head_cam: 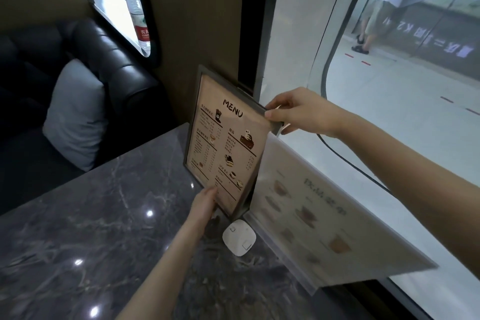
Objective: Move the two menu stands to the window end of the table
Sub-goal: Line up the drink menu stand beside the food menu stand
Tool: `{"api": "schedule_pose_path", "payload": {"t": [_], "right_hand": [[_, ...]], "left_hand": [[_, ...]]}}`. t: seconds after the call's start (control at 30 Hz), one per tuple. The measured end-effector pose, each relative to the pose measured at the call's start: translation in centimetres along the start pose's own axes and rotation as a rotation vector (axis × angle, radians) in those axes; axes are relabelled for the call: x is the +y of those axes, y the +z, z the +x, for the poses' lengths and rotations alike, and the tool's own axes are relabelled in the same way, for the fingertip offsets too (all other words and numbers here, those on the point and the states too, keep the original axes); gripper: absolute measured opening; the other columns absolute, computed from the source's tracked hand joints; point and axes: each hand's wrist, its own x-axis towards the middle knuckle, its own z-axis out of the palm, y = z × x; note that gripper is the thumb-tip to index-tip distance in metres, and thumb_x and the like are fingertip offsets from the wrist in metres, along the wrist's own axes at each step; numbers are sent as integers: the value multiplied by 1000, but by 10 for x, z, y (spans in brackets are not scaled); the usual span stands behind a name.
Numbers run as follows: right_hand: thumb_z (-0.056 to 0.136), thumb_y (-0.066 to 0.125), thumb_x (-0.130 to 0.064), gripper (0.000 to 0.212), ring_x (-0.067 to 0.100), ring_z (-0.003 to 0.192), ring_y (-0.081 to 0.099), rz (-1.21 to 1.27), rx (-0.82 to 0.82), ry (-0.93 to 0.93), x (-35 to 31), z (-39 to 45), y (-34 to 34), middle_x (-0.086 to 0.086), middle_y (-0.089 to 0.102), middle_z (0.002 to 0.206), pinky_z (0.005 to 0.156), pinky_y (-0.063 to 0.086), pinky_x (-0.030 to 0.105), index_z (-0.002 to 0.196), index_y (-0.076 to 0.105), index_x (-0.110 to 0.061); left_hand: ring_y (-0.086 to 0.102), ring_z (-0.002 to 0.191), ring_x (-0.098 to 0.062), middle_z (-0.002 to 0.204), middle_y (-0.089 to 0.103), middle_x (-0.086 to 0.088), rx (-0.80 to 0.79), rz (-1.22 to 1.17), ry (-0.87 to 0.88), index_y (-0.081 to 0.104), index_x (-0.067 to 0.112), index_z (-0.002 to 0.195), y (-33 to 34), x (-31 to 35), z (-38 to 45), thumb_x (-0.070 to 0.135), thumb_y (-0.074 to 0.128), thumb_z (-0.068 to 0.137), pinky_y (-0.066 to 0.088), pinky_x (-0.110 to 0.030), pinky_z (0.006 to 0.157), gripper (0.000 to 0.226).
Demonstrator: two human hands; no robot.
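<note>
Dark-framed beige menu stand (224, 143): right hand (298, 112) pinches top corner, left hand (205, 201) grips bottom edge, seating it on grey marble table (104, 215) beside clear acrylic menu stand (324, 215) by window.

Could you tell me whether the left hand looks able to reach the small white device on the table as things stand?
Probably yes: the left hand rests on the framed menu stand, and the white device lies just beside it, nothing between them.

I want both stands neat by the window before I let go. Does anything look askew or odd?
The framed menu stand is tilted, not square, held by the right hand at its top corner and the left hand at its bottom edge. The clear menu stand beside it lies angled along the window. No spills or damage show.
</note>
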Motion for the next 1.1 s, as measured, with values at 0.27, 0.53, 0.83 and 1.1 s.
{"api": "schedule_pose_path", "payload": {"t": [0.27,0.53,0.83,1.1], "right_hand": [[90,50,-16,22,16,84,67,-48,59,-16,11,-53,-15,8,70,95,78,53,31,108,60,-8],[92,46,-26,25,14,83,65,-223,174,-37,23,-129,-18,6,71,91,84,52,34,99,65,-11],[88,47,-43,33,12,87,59,-178,178,14,43,-199,9,-2,67,94,74,44,18,101,64,-18],[92,48,-23,24,-2,53,46,-248,344,-65,61,-193,16,-9,45,50,53,34,12,78,63,-11]], "left_hand": [[52,109,-32,121,58,-18,24,595,277,56,4,112,30,-7,-47,19,33,97,40,-37,91,31],[48,121,-30,134,50,-14,177,1014,621,45,7,129,62,-63,-78,23,38,95,41,-42,98,38],[-4,147,-18,160,-4,-4,-226,1348,554,0,11,149,94,-123,-99,38,23,98,5,-41,119,62],[-7,147,-15,159,-6,-2,-279,1409,539,-2,13,149,95,-132,-91,41,22,98,0,-41,119,63]]}}
